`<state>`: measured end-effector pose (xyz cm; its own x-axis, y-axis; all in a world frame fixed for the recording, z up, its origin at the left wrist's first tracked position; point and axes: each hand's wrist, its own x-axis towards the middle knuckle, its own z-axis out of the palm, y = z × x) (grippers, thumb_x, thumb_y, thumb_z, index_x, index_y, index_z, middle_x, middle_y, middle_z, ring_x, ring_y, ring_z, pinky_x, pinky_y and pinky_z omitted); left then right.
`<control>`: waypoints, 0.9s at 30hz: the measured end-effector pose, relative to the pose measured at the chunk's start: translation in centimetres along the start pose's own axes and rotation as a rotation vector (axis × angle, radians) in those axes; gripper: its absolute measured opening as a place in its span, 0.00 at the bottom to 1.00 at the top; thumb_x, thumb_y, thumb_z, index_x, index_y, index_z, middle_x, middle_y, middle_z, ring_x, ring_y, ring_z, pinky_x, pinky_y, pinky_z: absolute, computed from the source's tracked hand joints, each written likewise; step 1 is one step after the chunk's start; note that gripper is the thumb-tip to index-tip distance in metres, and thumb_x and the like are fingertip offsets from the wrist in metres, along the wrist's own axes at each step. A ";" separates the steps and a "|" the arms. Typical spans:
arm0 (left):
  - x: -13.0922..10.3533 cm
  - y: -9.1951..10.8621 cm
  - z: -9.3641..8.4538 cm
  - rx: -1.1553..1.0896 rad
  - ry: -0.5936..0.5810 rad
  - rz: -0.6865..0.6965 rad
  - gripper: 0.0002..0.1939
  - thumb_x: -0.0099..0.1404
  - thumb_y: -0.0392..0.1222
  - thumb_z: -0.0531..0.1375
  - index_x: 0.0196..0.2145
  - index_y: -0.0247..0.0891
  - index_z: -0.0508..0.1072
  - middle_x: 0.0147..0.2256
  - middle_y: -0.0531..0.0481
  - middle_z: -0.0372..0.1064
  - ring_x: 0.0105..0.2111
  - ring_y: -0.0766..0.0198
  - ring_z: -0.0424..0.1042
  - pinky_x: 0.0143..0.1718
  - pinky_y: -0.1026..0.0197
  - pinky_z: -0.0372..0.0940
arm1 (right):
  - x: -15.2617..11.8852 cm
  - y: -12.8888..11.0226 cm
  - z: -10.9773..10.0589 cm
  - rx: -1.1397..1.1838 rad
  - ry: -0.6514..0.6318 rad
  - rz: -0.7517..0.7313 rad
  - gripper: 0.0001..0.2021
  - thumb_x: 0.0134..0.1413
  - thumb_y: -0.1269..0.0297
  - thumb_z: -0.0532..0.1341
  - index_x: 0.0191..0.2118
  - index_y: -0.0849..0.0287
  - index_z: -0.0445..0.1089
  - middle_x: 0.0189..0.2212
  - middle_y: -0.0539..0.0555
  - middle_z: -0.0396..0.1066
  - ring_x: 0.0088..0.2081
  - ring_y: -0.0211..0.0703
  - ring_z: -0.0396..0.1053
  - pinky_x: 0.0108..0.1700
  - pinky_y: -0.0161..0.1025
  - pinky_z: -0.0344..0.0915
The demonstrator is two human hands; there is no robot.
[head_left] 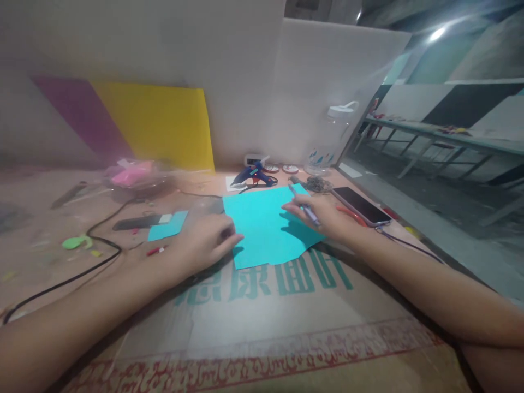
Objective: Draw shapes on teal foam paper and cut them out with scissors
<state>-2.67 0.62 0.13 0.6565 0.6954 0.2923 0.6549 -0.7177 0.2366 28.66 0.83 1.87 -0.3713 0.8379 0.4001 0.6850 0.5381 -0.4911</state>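
A bright blue sheet [262, 229] lies flat on the cardboard-covered table [262, 333], its lower right edge cut unevenly. My right hand [313, 214] is over the sheet's right side, its fingers closed on a pen [310, 214] that points up and left. At the sheet's left edge is my left hand [215, 237], with the thumb toward the sheet and the other fingers curled; whether it holds something is hidden. Left of that hand lies a smaller blue piece [168, 226], beside a dark cutter [137, 222].
Behind the sheet are a blue glue gun [254, 174] and a clear bottle [327, 142]. A phone [361, 206] lies to the right. A black cable [88, 267] curves across the left side, near pink material [133, 173] in clear plastic. Yellow board [164, 123] leans behind.
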 end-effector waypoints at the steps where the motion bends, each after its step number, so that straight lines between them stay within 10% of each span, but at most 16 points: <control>1: -0.1 0.3 0.1 -0.035 -0.012 0.094 0.17 0.74 0.51 0.52 0.35 0.38 0.73 0.36 0.44 0.75 0.38 0.54 0.73 0.41 0.53 0.64 | 0.0 -0.7 -0.5 0.047 0.010 0.007 0.22 0.68 0.46 0.54 0.33 0.57 0.72 0.35 0.57 0.80 0.38 0.51 0.79 0.43 0.47 0.74; 6: -0.5 0.7 1.4 -0.141 -0.022 0.270 0.14 0.75 0.48 0.54 0.50 0.38 0.73 0.55 0.41 0.72 0.56 0.51 0.69 0.58 0.47 0.60 | -1.7 -4.2 -0.2 0.718 -0.124 0.185 0.29 0.65 0.35 0.50 0.47 0.56 0.73 0.39 0.58 0.81 0.37 0.47 0.79 0.43 0.47 0.75; 13: -0.4 0.0 2.3 -0.137 -0.038 0.264 0.16 0.75 0.50 0.54 0.50 0.37 0.74 0.55 0.39 0.72 0.54 0.49 0.70 0.57 0.45 0.63 | -3.5 -4.6 2.7 0.578 -0.123 0.488 0.20 0.51 0.46 0.69 0.29 0.57 0.65 0.14 0.44 0.67 0.16 0.32 0.58 0.19 0.31 0.52; 27: -0.1 0.2 1.9 -0.153 -0.069 0.229 0.16 0.73 0.49 0.54 0.49 0.37 0.75 0.54 0.40 0.73 0.54 0.49 0.70 0.58 0.45 0.62 | -3.4 -5.0 3.1 0.590 -0.047 0.418 0.21 0.55 0.48 0.67 0.27 0.54 0.58 0.12 0.41 0.64 0.15 0.31 0.56 0.20 0.32 0.50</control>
<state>-1.91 0.45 -1.65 0.8080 0.5118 0.2918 0.4260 -0.8497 0.3105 24.59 -4.46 0.58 -0.1884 0.9802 0.0604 0.3283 0.1208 -0.9368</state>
